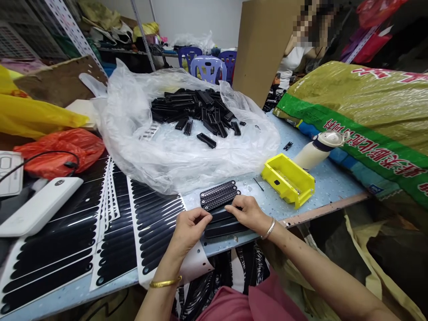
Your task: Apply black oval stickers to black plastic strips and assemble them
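Observation:
My left hand (192, 225) pinches at the left end of a narrow black strip (221, 216). At its other end my right hand (249, 214) is closed, with thumb and fingertips together. Fingers cover both ends, and whether the strip rests on the part below cannot be made out. Nearer the table edge lies a long smooth black piece (224, 230). Just beyond my fingers, several black bars with a cross-hatched face (219, 196) sit side by side. To the left are white-backed sheets of black round-ended strips (160, 223).
A clear plastic bag (133, 147) holds a heap of black parts (200, 107). Right of my hands stand a yellow bin (289, 180) with small metal bits and a bottle (317, 149). A large sack (368, 107) lies at right. A white device (42, 207) rests on the left sheets.

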`<state>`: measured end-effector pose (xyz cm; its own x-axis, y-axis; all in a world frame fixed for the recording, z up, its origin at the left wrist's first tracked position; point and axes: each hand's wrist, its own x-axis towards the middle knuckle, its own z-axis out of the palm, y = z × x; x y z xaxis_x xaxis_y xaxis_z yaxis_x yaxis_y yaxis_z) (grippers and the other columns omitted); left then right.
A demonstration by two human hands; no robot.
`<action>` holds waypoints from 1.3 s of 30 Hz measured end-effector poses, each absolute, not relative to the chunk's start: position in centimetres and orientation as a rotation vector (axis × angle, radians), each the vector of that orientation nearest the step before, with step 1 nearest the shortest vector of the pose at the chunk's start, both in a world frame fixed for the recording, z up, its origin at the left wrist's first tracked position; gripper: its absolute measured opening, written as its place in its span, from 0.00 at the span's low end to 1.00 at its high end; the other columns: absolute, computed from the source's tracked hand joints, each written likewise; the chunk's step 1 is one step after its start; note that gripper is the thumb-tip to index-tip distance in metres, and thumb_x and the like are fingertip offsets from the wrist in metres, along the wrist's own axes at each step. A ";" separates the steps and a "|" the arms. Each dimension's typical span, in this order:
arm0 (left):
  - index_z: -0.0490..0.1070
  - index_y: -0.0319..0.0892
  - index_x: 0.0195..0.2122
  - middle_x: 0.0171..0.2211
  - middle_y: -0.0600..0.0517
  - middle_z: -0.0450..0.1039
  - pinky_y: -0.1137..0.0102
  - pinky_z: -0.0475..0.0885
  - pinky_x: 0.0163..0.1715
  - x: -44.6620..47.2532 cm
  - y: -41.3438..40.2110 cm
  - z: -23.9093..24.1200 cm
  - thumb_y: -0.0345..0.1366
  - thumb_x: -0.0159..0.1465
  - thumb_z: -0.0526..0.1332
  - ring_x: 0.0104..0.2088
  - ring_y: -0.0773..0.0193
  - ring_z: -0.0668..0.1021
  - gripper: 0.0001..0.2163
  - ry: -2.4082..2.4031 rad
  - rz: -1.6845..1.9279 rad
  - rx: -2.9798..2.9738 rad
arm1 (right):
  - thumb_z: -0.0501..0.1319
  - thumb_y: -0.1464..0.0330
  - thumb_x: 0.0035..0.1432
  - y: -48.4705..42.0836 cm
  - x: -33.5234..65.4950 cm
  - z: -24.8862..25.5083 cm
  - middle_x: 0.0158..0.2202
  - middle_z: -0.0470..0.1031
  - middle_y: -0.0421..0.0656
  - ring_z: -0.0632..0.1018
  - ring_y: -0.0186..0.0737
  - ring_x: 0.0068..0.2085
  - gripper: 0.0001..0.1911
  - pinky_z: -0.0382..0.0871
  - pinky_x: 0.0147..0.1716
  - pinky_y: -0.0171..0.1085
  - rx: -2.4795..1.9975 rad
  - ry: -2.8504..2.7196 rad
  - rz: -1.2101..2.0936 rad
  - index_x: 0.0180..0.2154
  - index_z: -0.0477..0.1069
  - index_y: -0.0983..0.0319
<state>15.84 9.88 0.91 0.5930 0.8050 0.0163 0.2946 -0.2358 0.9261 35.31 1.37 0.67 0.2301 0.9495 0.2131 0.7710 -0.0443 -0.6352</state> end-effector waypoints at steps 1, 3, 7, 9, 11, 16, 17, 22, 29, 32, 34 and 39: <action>0.77 0.41 0.24 0.19 0.54 0.73 0.73 0.66 0.23 15.8 9.9 1.0 0.39 0.56 0.62 0.22 0.66 0.72 0.10 0.909 0.616 1.782 | 0.61 0.62 0.61 1.4 35.6 0.6 0.18 0.67 0.38 0.68 0.33 0.23 0.22 0.59 0.24 0.33 -1.853 -1.563 0.361 0.17 0.64 0.61; 0.77 0.40 0.24 0.18 0.54 0.71 0.74 0.65 0.22 15.8 9.9 1.0 0.41 0.57 0.61 0.21 0.66 0.71 0.11 0.924 0.586 1.755 | 0.58 0.62 0.61 1.1 36.5 0.6 0.17 0.66 0.38 0.67 0.33 0.22 0.22 0.59 0.23 0.33 -1.853 -1.521 0.360 0.16 0.63 0.61; 0.77 0.40 0.25 0.18 0.54 0.70 0.73 0.65 0.22 15.7 9.8 1.4 0.42 0.61 0.57 0.20 0.66 0.71 0.14 0.921 0.551 1.781 | 0.54 0.61 0.63 -0.2 38.2 1.4 0.17 0.66 0.39 0.67 0.33 0.22 0.22 0.59 0.24 0.33 -1.865 -1.472 0.324 0.18 0.66 0.62; 0.76 0.41 0.23 0.16 0.55 0.68 0.73 0.63 0.22 15.9 9.5 1.8 0.43 0.62 0.56 0.20 0.66 0.70 0.16 0.972 0.563 1.897 | 0.54 0.61 0.63 -0.9 38.7 1.9 0.18 0.67 0.39 0.68 0.34 0.23 0.21 0.60 0.24 0.33 -1.885 -1.439 0.330 0.20 0.70 0.63; 0.77 0.41 0.24 0.16 0.55 0.67 0.72 0.61 0.23 16.3 9.0 2.1 0.45 0.63 0.57 0.20 0.67 0.69 0.17 1.070 0.591 2.089 | 0.56 0.61 0.62 -1.5 38.8 2.1 0.19 0.70 0.40 0.70 0.35 0.23 0.19 0.61 0.23 0.33 -1.902 -1.396 0.385 0.23 0.74 0.64; 0.80 0.45 0.31 0.25 0.48 0.75 0.70 0.61 0.27 18.1 8.1 2.3 0.54 0.59 0.61 0.27 0.60 0.75 0.18 1.214 0.512 2.532 | 0.60 0.66 0.58 -1.9 38.2 1.8 0.22 0.78 0.42 0.74 0.37 0.24 0.12 0.65 0.23 0.33 -1.829 -1.365 0.543 0.27 0.78 0.64; 0.80 0.45 0.31 0.26 0.47 0.75 0.70 0.61 0.27 18.5 8.1 2.2 0.56 0.59 0.61 0.28 0.58 0.76 0.19 1.226 0.469 2.574 | 0.60 0.67 0.57 -1.8 38.0 1.7 0.23 0.78 0.42 0.75 0.36 0.24 0.11 0.65 0.23 0.33 -1.816 -1.368 0.546 0.27 0.78 0.64; 0.76 0.43 0.23 0.24 0.46 0.74 0.69 0.60 0.27 19.8 8.5 1.6 0.59 0.59 0.58 0.30 0.55 0.76 0.23 1.262 0.333 2.586 | 0.61 0.68 0.56 -1.7 37.8 1.1 0.22 0.77 0.41 0.74 0.36 0.24 0.11 0.65 0.24 0.32 -1.784 -1.356 0.597 0.25 0.77 0.63; 0.79 0.44 0.27 0.26 0.50 0.77 0.70 0.65 0.31 18.0 9.5 1.7 0.45 0.63 0.58 0.30 0.61 0.77 0.15 1.041 0.429 2.363 | 0.58 0.70 0.57 -2.1 38.1 1.3 0.19 0.72 0.38 0.72 0.34 0.23 0.13 0.63 0.24 0.32 -1.780 -1.370 0.557 0.21 0.72 0.63; 0.78 0.43 0.25 0.25 0.51 0.78 0.71 0.66 0.31 16.5 9.1 2.3 0.41 0.64 0.55 0.27 0.63 0.77 0.16 0.974 0.481 2.277 | 0.59 0.71 0.56 -2.9 38.1 1.7 0.21 0.74 0.40 0.73 0.34 0.25 0.11 0.65 0.26 0.32 -1.776 -1.432 0.527 0.22 0.74 0.63; 0.77 0.42 0.23 0.23 0.52 0.77 0.71 0.66 0.29 15.9 8.6 2.7 0.41 0.64 0.55 0.25 0.64 0.76 0.17 0.959 0.484 2.255 | 0.58 0.71 0.58 -3.3 38.2 1.8 0.22 0.74 0.41 0.74 0.35 0.26 0.12 0.65 0.27 0.33 -1.792 -1.509 0.471 0.24 0.75 0.63; 0.80 0.42 0.32 0.28 0.51 0.81 0.72 0.69 0.31 14.0 8.2 3.7 0.42 0.64 0.56 0.28 0.62 0.79 0.15 1.084 0.666 2.124 | 0.57 0.67 0.62 -4.5 39.4 2.7 0.27 0.76 0.45 0.76 0.38 0.28 0.11 0.68 0.30 0.36 -1.818 -1.521 0.236 0.35 0.77 0.65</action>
<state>13.98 8.17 3.68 0.5282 0.8371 0.1421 0.5046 -0.4441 0.7403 39.42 -4.46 2.69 0.2800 0.9089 0.3091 0.7722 -0.0219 -0.6350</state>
